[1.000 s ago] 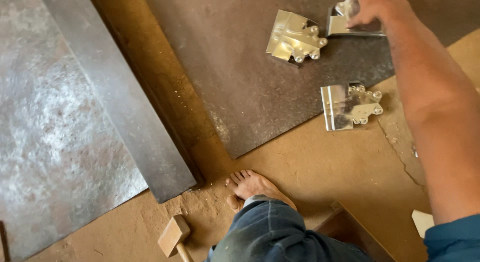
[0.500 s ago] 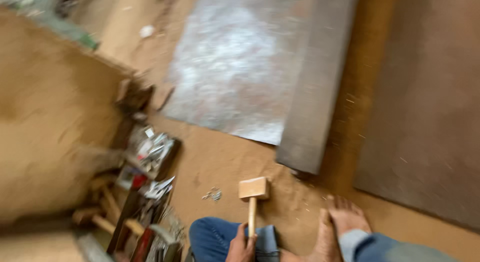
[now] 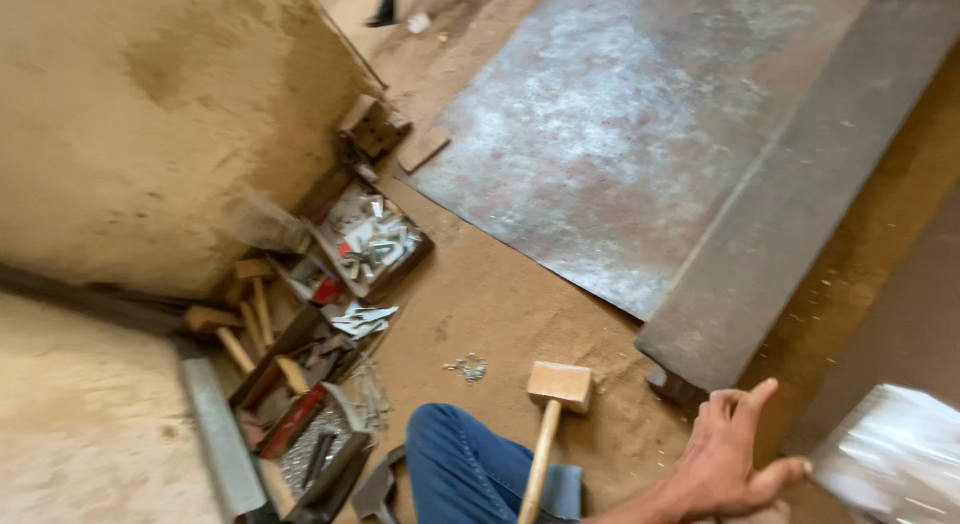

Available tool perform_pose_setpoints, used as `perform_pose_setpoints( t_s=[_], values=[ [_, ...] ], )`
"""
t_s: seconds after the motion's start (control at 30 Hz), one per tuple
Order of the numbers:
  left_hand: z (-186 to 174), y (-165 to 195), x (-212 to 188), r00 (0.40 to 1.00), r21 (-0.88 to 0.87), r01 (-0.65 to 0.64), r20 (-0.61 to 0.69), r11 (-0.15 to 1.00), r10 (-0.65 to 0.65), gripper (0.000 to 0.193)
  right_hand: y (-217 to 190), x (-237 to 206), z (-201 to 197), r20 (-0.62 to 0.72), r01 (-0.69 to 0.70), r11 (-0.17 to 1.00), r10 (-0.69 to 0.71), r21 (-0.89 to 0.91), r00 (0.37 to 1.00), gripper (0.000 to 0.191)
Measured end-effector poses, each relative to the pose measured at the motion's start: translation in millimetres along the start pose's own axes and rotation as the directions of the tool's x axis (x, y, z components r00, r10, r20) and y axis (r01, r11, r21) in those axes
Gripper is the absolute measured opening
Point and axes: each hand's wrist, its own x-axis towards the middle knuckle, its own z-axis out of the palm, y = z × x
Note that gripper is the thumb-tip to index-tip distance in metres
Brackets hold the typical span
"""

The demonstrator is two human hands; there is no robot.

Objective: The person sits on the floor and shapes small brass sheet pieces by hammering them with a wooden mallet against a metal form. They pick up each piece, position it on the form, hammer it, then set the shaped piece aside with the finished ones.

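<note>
My right hand (image 3: 735, 454) hovers at the bottom right with its fingers spread and nothing in it. Just right of it is a blurred shiny metal piece (image 3: 890, 459); the hand is not touching it. A wooden mallet (image 3: 555, 404) lies on the dirt floor to the left of the hand, its handle running down onto my blue-jeaned knee (image 3: 460, 469). My left hand is out of view.
A large rusty metal sheet (image 3: 620, 144) and a long dark steel bar (image 3: 800, 214) lie on the floor ahead. Open boxes of small metal parts and tools (image 3: 365, 239) with more wooden mallets (image 3: 250, 314) stand against the mud wall (image 3: 150, 114) at left. Tiny nails (image 3: 467, 365) lie scattered.
The view has swung left, from the metal brackets to the wall and tool boxes. The hand that held the mallet handle half a second ago is gone; my right hand now shows open.
</note>
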Motion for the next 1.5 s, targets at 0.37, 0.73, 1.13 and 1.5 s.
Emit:
perform_pose_setpoints(
  t_s=[0.37, 0.73, 1.13, 1.5],
  values=[
    [96, -70, 13, 0.940, -0.481, 0.269, 0.318, 0.835, -0.120, 0.112, 7, -32, -54, 0.488, -0.555, -0.302, -0.273, 0.775, 0.829, 0.093],
    [102, -42, 40, 0.839, -0.545, 0.357, 0.544, 0.759, -0.004, 0.098, 44, -27, -55, 0.304, -0.277, 0.156, -0.186, 0.948, 0.934, 0.133],
    [90, -66, 43, 0.957, -0.342, 0.205, 0.266, 0.917, -0.115, 0.019, 71, -30, -81, 0.184, -0.224, -0.215, -0.191, 0.951, 0.964, 0.119],
    [66, -10, 56, 0.880, 0.042, 0.169, 0.444, 0.985, -0.170, 0.077, 80, -24, -77, 0.156, -0.163, 0.110, 0.065, 0.981, 0.986, 0.140]
  ],
)
